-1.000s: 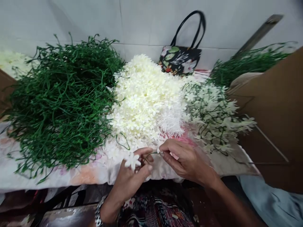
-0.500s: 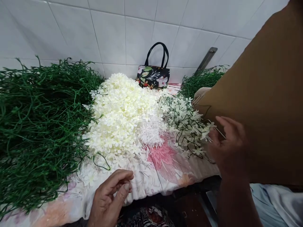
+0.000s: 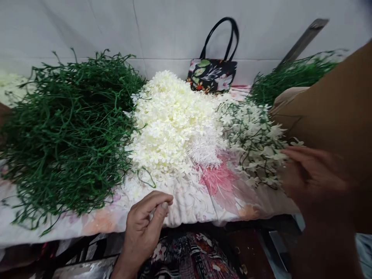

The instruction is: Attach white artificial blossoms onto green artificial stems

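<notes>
Head view sets the stemmed white flowers (image 3: 254, 140) just left of the right hand (image 3: 315, 172) (too blurred to tell its grip), far from the loosely closed, empty-looking left hand (image 3: 145, 221).

Right hand (image 3: 316, 172) moved rightward, at stemmed white flowers (image 3: 255, 143); sprig gone from left hand (image 3: 147, 223)

Right hand (image 3: 315, 172) smeared and shadowed from where I stand; can't tell whether fingertips touch stemmed white flowers (image 3: 258, 143). Left hand (image 3: 149, 219) curled, inside of fingers hidden. Cardboard (image 3: 328, 112) runs past right edge, hiding part of far-right green stems (image 3: 296, 73). Metal bar (image 3: 303, 42), lower end lost behind those stems. Handbag (image 3: 213, 75), base covered by loose blossoms (image 3: 171, 124). Far-left pale flowers (image 3: 14, 87) cut by left edge, blurred.
</notes>
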Available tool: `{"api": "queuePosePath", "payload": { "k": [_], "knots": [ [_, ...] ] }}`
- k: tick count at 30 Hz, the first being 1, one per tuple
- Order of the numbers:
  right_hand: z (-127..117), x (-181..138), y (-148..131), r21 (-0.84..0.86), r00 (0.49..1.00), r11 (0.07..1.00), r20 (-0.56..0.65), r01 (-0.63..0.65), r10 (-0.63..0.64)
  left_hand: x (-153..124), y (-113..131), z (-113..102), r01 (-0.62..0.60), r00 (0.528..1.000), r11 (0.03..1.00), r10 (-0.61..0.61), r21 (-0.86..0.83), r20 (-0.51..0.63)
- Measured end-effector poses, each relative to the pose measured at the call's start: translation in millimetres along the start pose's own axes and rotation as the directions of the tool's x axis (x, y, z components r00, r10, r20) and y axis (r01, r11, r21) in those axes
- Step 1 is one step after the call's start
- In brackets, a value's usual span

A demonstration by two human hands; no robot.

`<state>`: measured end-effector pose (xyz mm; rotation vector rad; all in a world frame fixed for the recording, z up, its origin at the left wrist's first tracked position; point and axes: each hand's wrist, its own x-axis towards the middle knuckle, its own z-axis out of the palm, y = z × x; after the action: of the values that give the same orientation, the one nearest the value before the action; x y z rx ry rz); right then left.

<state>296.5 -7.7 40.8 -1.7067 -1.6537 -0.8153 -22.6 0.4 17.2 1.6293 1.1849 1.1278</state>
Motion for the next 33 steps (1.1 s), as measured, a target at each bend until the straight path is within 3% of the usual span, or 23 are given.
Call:
{"api": "queuePosePath", "payload": {
  "k": [5,6,8,9,11,14,18,23,29,33],
  "knots": [
    [-1.3,-6.9,-27.7,0.103,0.999,0.995,0.045,-0.004,-0.001,-5.3,-5.5,-20.7,0.016,0.989,0.986,0.010,0.168,-0.148],
    [0.4,-8.2,-36.8,0.135,0.999,0.990,-0.027,0.033,-0.030,-6.4,-7.3,-23.7,0.023,0.985,0.979,0.013,0.204,-0.173],
    [4.9,-10.7,-58.8,0.258,0.992,0.961,0.045,0.100,-0.115,-7.3,-10.6,-28.1,0.019,0.976,0.962,0.040,0.271,-0.212],
    [7.6,-12.3,-70.9,0.375,0.969,0.910,0.095,0.177,-0.228,-6.8,-12.0,-29.6,0.005,0.972,0.952,0.067,0.306,-0.225],
    [12.9,-16.8,-94.1,0.556,0.874,0.805,0.264,0.208,-0.408,-3.8,-14.1,-31.2,-0.032,0.958,0.920,0.139,0.390,-0.249],
    [19.3,-27.1,-118.6,0.564,0.801,0.808,0.400,0.168,-0.446,4.8,-15.7,-31.4,-0.058,0.937,0.832,0.236,0.551,-0.258],
    [24.9,-39.6,-127.6,0.555,0.818,0.818,0.395,0.149,-0.417,16.3,-14.2,-27.8,-0.027,0.930,0.646,0.296,0.763,-0.217],
    [28.3,-47.7,-125.8,0.603,0.867,0.788,0.318,0.129,-0.385,19.1,-9.1,-16.8,-0.119,0.970,0.500,0.242,0.858,-0.007],
    [29.5,-53.7,-124.5,0.663,0.899,0.743,0.264,0.095,-0.350,35.2,-12.7,-1.5,0.084,0.956,0.520,0.197,0.850,-0.216],
    [28.9,-52.9,-124.2,0.678,0.909,0.732,0.266,0.060,-0.321,41.4,-12.6,-1.0,0.119,0.941,0.651,0.168,0.750,-0.295]
  ]
}}
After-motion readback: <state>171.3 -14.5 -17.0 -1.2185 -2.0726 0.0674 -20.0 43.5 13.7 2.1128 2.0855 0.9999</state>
